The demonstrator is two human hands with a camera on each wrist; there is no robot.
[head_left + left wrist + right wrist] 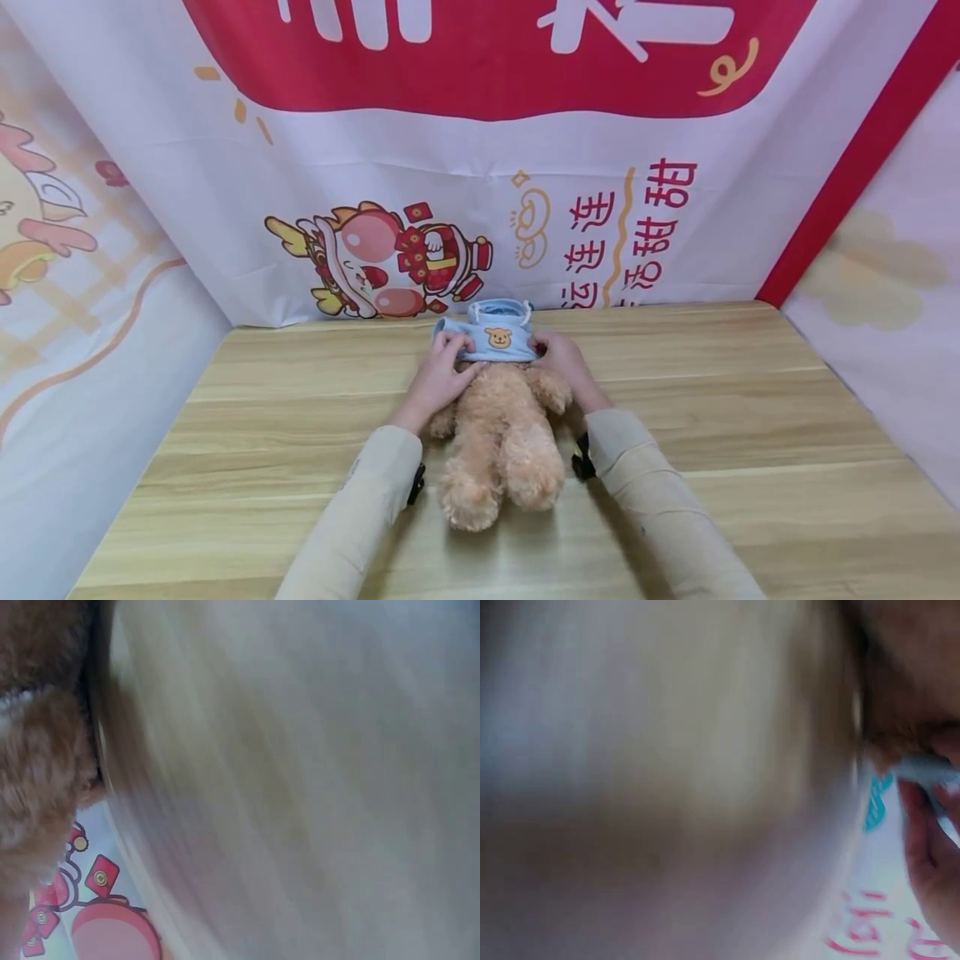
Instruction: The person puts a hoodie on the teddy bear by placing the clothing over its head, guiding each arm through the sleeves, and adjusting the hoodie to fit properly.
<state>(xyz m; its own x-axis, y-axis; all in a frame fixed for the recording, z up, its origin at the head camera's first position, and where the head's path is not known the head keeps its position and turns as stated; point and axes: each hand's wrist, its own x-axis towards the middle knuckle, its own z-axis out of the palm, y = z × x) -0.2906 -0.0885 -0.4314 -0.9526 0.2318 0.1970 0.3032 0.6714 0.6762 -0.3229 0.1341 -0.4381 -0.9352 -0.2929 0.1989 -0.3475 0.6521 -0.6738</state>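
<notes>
A brown plush teddy bear (495, 425) lies on the table, its legs toward the near edge. Over its head end is a small light-blue hoodie (487, 337) with a bear-face patch and white drawstrings; the bear's head is hidden by it. The left hand (442, 375) pinches the hoodie's lower left edge between thumb and fingers. At the lower right edge the right hand (562, 362) grips the same cloth. Brown fur (41, 780) fills the left side of the left wrist view. In the right wrist view the right hand's fingers (930, 862) pinch the pale-blue cloth (926, 769).
The wood-grain table (300, 450) stretches to both sides of the bear. Behind it hangs a white and red printed cloth (420, 150) with cartoon figures and lettering, meeting the table's back edge. Printed side panels (97, 317) stand at left and right.
</notes>
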